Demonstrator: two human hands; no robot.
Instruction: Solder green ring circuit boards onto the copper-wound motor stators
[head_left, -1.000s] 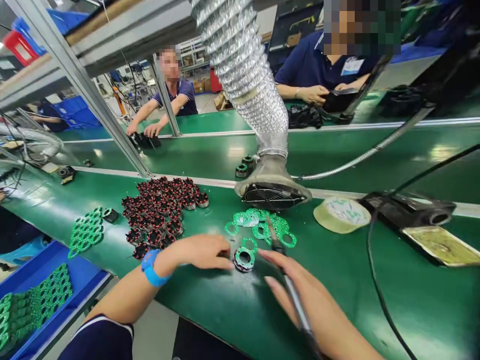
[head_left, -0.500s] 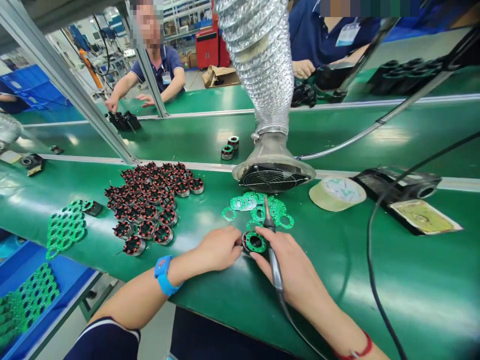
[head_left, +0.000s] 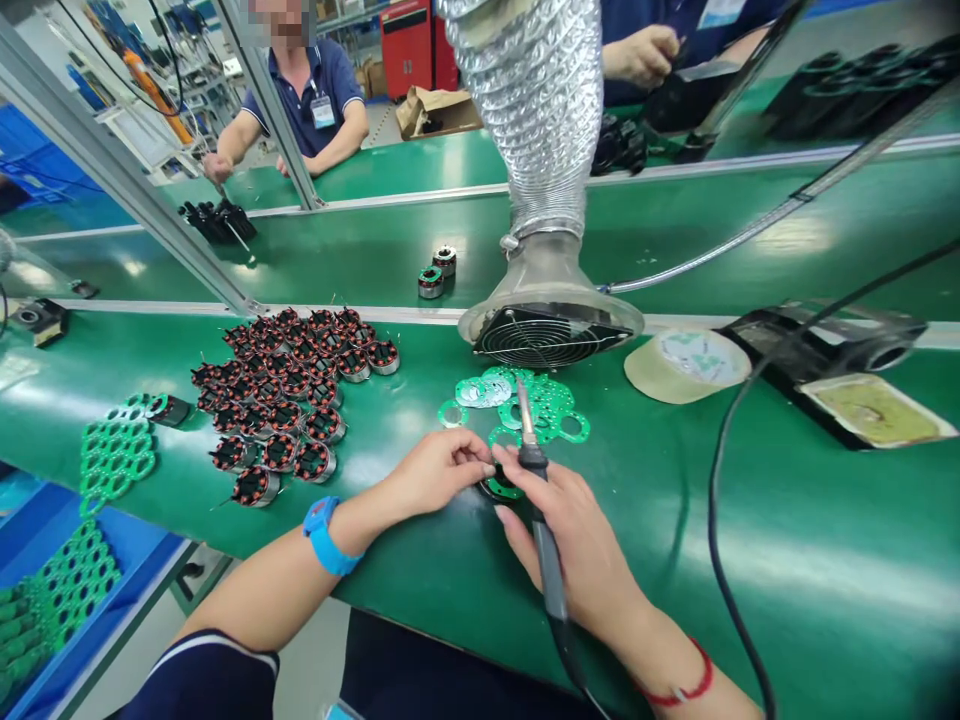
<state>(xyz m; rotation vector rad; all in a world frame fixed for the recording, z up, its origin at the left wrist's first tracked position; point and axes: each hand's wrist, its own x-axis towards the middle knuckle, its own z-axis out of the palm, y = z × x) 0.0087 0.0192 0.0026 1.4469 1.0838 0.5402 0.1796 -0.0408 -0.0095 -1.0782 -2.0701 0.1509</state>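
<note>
A soldering iron (head_left: 550,565) lies in my right hand (head_left: 581,535), its tip pointing away over the loose green rings. Between my hands a motor stator (head_left: 504,487) with a green ring circuit board on top sits on the green bench, partly hidden by my fingers. My right index finger and thumb reach around its right side. My left hand (head_left: 435,470) is closed, thumb and fingertips pinched together at the stator's upper left edge; what is between them is hidden. Just beyond lie several loose green ring boards (head_left: 551,405).
Many copper-wound stators (head_left: 281,390) cluster at left, beside a green board panel (head_left: 116,450). A fume extractor hood (head_left: 551,320) hangs ahead. A solder roll (head_left: 686,365) and an iron stand with sponge (head_left: 881,405) are at right. A black cable (head_left: 724,540) crosses there. Co-workers sit opposite.
My left fingers have shifted from the stator's side up to its top edge, pinching closer and covering more of it. The right hand still holds the soldering iron. The view has tilted slightly.
</note>
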